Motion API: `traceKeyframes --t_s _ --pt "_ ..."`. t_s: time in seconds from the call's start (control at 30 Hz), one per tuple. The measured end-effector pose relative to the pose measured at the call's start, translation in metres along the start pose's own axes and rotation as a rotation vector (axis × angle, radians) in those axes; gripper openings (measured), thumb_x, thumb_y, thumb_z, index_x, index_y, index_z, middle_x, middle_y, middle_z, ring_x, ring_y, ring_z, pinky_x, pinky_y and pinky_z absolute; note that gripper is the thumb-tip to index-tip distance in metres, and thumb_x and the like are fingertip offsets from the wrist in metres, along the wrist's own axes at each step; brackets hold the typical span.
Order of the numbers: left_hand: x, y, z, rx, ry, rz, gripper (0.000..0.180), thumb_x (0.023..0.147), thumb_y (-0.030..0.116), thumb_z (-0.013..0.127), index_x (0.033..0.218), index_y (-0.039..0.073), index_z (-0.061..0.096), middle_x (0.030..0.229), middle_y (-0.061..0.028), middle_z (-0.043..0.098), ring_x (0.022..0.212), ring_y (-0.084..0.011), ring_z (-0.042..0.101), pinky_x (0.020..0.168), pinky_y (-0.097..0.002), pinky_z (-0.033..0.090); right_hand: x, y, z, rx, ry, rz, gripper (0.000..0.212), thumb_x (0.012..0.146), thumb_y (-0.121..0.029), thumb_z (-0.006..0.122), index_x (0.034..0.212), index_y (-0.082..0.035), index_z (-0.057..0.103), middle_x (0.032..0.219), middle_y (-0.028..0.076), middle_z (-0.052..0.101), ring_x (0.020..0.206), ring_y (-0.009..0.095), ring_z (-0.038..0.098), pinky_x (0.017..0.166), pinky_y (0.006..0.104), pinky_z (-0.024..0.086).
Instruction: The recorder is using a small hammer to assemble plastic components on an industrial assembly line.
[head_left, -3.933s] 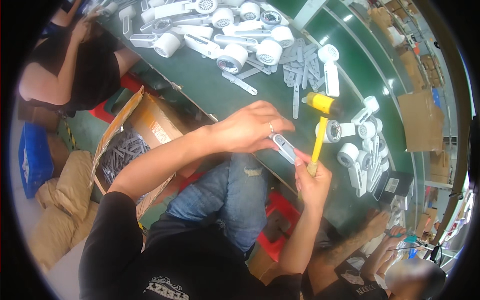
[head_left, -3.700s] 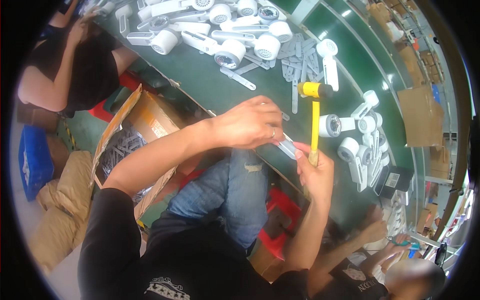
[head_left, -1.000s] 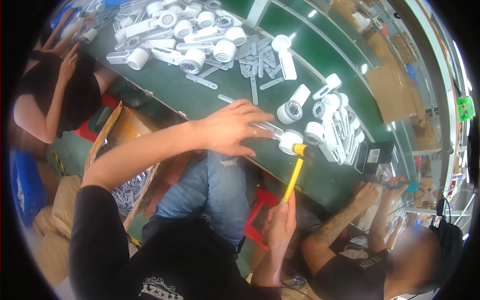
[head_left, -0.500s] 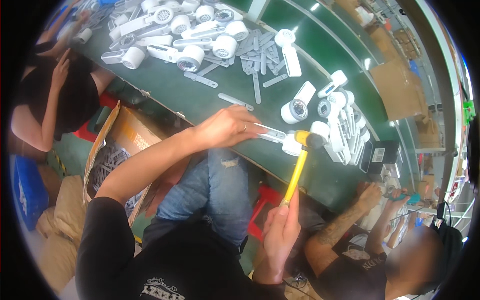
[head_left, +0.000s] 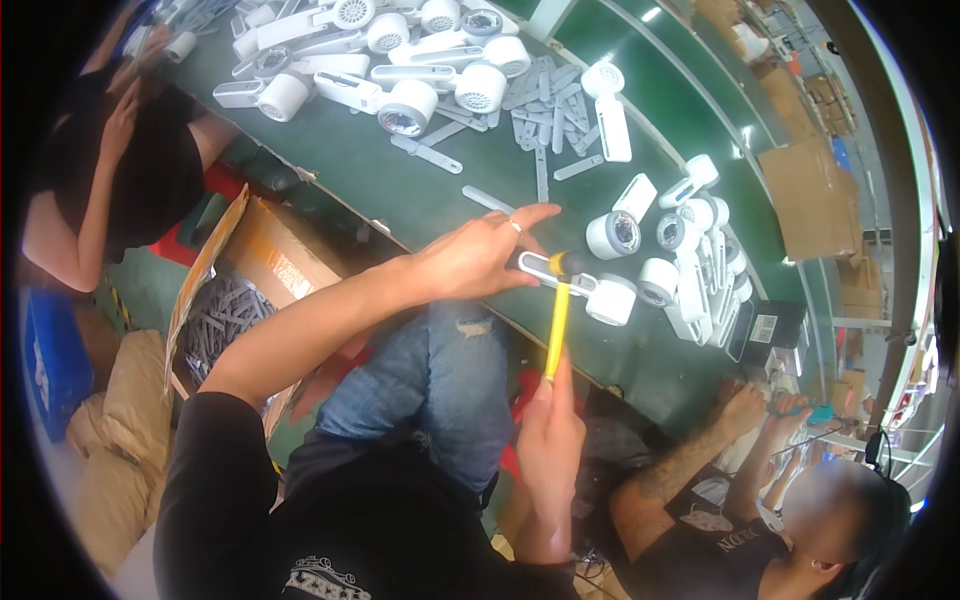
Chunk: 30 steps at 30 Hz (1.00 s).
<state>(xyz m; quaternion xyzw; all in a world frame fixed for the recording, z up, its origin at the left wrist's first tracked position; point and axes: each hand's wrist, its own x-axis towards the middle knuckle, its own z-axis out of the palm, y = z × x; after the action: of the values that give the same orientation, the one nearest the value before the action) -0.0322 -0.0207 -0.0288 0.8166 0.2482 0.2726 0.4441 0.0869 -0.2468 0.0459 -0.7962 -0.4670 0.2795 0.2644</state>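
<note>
Green worktable (head_left: 345, 150), red stool (head_left: 177, 247) on green floor (head_left: 150, 285), brown cardboard (head_left: 808, 200) in the background

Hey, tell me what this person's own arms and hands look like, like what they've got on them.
Both arms wear short black sleeves, leaving the forearms bare. The left hand has a thin ring on one finger; none shows on the right hand. Neither hand wears a glove.
</note>
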Motion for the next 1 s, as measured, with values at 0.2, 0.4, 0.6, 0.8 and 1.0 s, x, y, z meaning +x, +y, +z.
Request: traceKeyframes --t_s 0.2,0.4,0.6,0.8,1.0 --pt "0.008 0.018 -0.006 -0.003 -0.085 -0.181 0.080 0.090 0.020 0.082 0.156 0.012 0.038 0.117 -0.0096 0.076 0.116 -0.0402 0.066 0.098 -0.0482 0.054 0.001 0.007 0.008 -0.061 0.002 -0.123 0.053 0.112 -0.017 0.045 0.164 -0.007 0.039 0.075 0.004 0.058 0.067 0.010 0.055 0.064 0.0294 0.049" --pt "-0.001 -0.009 0.002 0.204 0.037 0.345 0.050 0.089 0.019 0.081 0.137 0.017 0.067 0.116 -0.0089 0.075 0.102 -0.0318 0.069 0.093 -0.0431 0.055 -0.032 0.003 -0.014 0.418 0.251 0.189 0.055 0.114 -0.020 0.043 0.167 -0.009 0.032 0.071 -0.005 0.046 0.054 0.001 0.041 0.047 0.0197 0.034" --pt "0.001 -0.006 0.007 0.232 0.130 0.425 0.030 0.088 0.018 0.082 0.118 0.014 0.080 0.113 -0.0075 0.076 0.097 -0.0283 0.069 0.092 -0.0403 0.055 -0.028 0.018 0.002 0.363 0.310 0.106 0.053 0.114 -0.019 0.042 0.166 -0.010 0.035 0.071 -0.005 0.047 0.058 0.002 0.043 0.049 0.0196 0.036" --pt "0.003 -0.004 0.006 0.209 0.101 0.417 0.032 0.088 0.017 0.082 0.120 0.013 0.079 0.111 -0.0062 0.077 0.096 -0.0279 0.069 0.090 -0.0392 0.055 -0.025 0.010 -0.003 0.288 0.306 0.147 0.052 0.114 -0.017 0.042 0.165 -0.011 0.038 0.066 -0.005 0.043 0.059 0.003 0.043 0.054 0.0204 0.036" --pt "0.006 -0.006 0.005 0.197 0.118 0.433 0.034 0.087 0.016 0.082 0.121 0.014 0.079 0.111 -0.0065 0.076 0.097 -0.0280 0.069 0.090 -0.0397 0.055 -0.020 0.006 -0.007 0.321 0.291 0.145 0.055 0.110 -0.012 0.044 0.164 -0.007 0.035 0.071 0.017 0.054 0.061 0.017 0.056 0.060 0.0338 0.048"
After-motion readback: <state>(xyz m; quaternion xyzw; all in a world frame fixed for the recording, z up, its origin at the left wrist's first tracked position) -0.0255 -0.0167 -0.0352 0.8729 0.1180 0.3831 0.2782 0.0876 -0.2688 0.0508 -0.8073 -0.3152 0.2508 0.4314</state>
